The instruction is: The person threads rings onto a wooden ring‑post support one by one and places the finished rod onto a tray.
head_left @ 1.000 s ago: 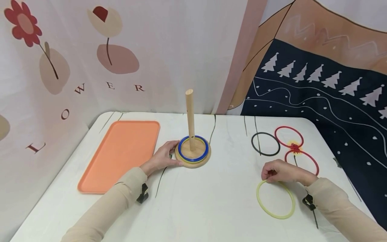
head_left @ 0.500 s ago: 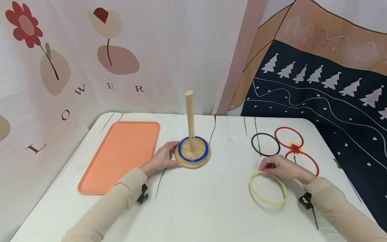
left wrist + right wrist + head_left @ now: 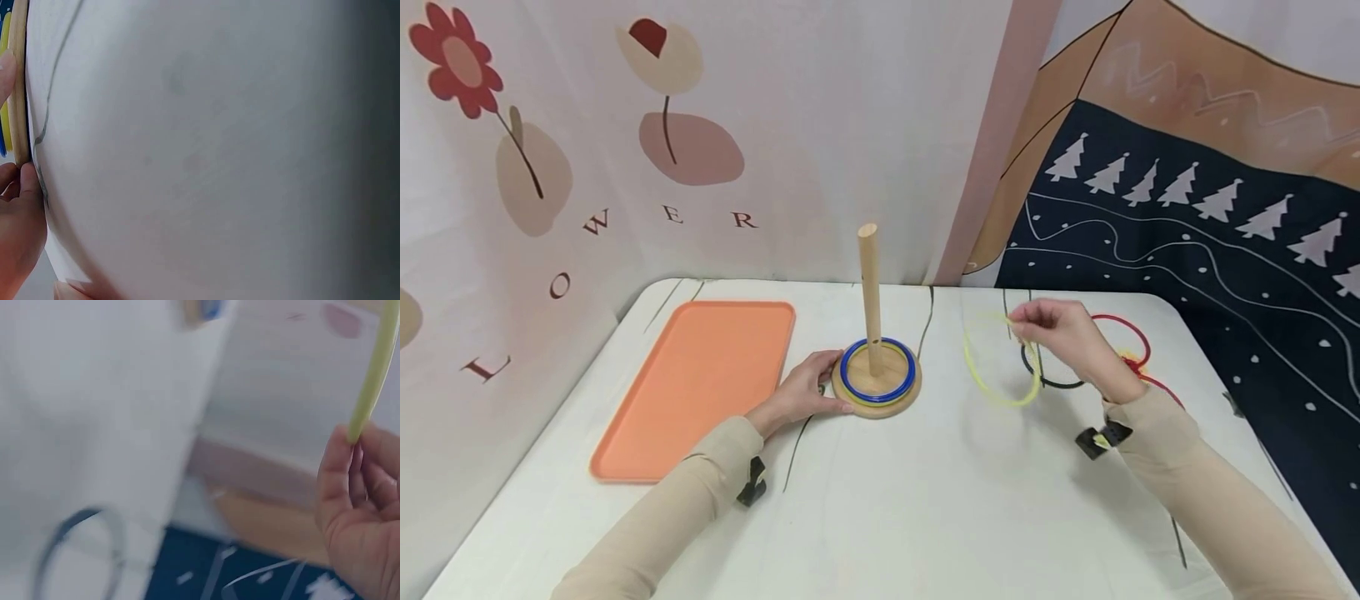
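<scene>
My left hand (image 3: 805, 387) grips the left edge of a round wooden ring-toss base (image 3: 880, 412), thumb in front and fingers behind. An upright wooden peg (image 3: 870, 292) rises from it. Around the peg's foot lie a blue ring (image 3: 913, 375) and, under it, a yellow one. In the left wrist view the fingers hold the rim of the base (image 3: 20, 81). Off to the right, my right hand (image 3: 1060, 333) pinches a pale yellow ring (image 3: 1017, 404) at its top between thumb and fingertips. The ring hangs tilted above the table, blurred by motion.
A black ring (image 3: 1063, 385) lies behind the right hand, partly covered by it. Two red rings, one farther back (image 3: 1123, 321) and one nearer (image 3: 1165, 389), lie at the right. An orange tray (image 3: 696, 400) is on the left. Printed cloth (image 3: 820, 142) hangs behind the table.
The right hand has lifted the pale yellow ring off the table and carried it left and away from me, toward the peg. The left hand has stayed on the base.
</scene>
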The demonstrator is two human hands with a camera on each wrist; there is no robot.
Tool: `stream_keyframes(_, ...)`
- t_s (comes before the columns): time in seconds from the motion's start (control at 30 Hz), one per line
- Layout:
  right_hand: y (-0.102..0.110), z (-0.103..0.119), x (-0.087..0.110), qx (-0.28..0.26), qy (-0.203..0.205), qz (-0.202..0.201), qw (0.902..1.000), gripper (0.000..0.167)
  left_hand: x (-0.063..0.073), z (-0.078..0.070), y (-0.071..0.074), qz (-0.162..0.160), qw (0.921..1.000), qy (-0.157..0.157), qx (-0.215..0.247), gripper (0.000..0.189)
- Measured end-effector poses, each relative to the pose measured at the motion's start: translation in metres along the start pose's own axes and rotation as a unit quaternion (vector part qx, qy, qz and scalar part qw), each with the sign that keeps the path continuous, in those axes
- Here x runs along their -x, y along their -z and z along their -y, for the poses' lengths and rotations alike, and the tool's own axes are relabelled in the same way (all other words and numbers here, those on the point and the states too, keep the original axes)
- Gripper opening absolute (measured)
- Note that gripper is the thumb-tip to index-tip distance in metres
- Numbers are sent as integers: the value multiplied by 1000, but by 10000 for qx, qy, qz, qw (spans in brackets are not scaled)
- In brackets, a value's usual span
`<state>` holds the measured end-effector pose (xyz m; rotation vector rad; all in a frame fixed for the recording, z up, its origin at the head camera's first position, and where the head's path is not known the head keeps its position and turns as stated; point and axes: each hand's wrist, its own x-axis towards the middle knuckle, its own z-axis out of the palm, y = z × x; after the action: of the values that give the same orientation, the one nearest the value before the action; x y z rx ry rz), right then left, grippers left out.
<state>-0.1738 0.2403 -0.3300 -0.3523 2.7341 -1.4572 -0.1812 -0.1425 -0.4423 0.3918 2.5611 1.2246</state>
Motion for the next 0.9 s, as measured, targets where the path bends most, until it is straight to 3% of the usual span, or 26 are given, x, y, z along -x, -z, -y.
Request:
stream_keyframes(0.27,-13,70,-28,-1179,592,-641,9892,17,0,0,0,-8,10000,16,-28,98)
stream_keyframes(0.5,-31,114,-47,-1581,786,-956,9796,17,1,2,0,-8,10000,-74,26,98)
stream_keyframes(0.7,-46,126,-64,-1792,735,-1000,9760,16,1,2,0,19,9999,-131,-5,97)
stream_keyframes(0.9,-65,116,-74,-1713,588,-800,9802,16,0,2,1,18,9998,-179,-22,97)
